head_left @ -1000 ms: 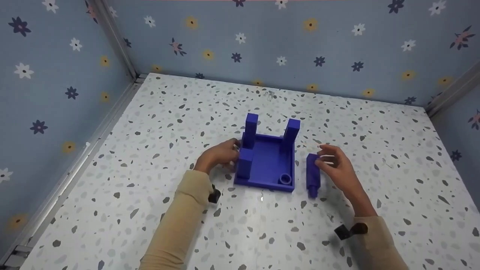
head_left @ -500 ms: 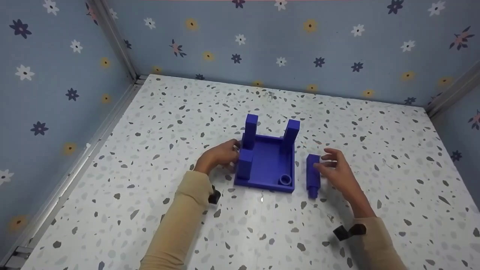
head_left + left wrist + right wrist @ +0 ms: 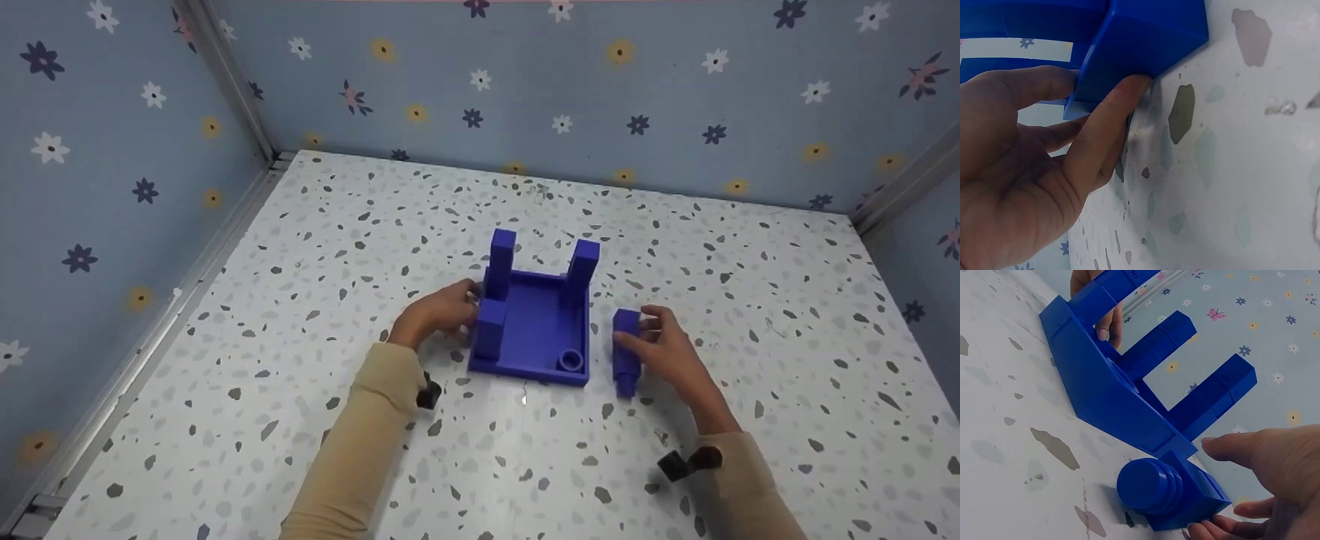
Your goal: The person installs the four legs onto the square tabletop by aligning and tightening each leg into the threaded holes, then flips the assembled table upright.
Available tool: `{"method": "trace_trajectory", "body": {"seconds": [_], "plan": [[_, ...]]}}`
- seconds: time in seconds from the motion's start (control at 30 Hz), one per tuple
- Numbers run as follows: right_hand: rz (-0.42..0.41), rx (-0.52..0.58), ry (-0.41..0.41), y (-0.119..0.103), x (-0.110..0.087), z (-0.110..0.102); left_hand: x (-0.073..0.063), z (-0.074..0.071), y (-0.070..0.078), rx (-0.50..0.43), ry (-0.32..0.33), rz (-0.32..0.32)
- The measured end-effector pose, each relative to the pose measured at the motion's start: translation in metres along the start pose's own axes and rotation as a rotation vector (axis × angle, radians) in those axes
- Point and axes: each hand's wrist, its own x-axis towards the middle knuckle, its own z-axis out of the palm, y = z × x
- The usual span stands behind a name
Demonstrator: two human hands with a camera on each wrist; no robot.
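Observation:
In the head view, an upside-down blue toy table (image 3: 536, 326) lies with three square legs upright and an open threaded ring (image 3: 571, 361) at its near right corner. My left hand (image 3: 442, 309) is at its left edge; the thumb (image 3: 1044, 84) lies against the raised wall and a finger (image 3: 1112, 115) touches it from the other side. To the right lies a loose blue table leg (image 3: 626, 356), its threaded end (image 3: 1143, 484) towards me. My right hand (image 3: 667, 349) surrounds it, thumb (image 3: 1235, 449) just off its upper face, fingertips (image 3: 1213, 530) low beside it.
A white speckled tabletop (image 3: 375, 217) carries everything. Flowered blue panels (image 3: 555, 82) stand at the back and both sides, with metal rails (image 3: 217, 217) at the corners. Small black wrist cameras (image 3: 429, 391) sit on both sleeves.
My right hand has shifted slightly towards me and left, bringing its thumb over the loose leg. The left hand, toy table and loose leg stay where they were.

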Motion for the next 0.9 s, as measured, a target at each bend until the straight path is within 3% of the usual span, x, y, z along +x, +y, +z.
{"method": "trace_trajectory", "body": {"seconds": [0.37,0.9], "plan": [[0.039,-0.069,-0.004,-0.006,0.002,0.001,0.001,0.000,-0.001,0.020,0.004,-0.006],[0.075,0.121,-0.075,0.002,-0.001,-0.013,0.000,-0.001,-0.001,0.059,0.019,-0.006]]}}
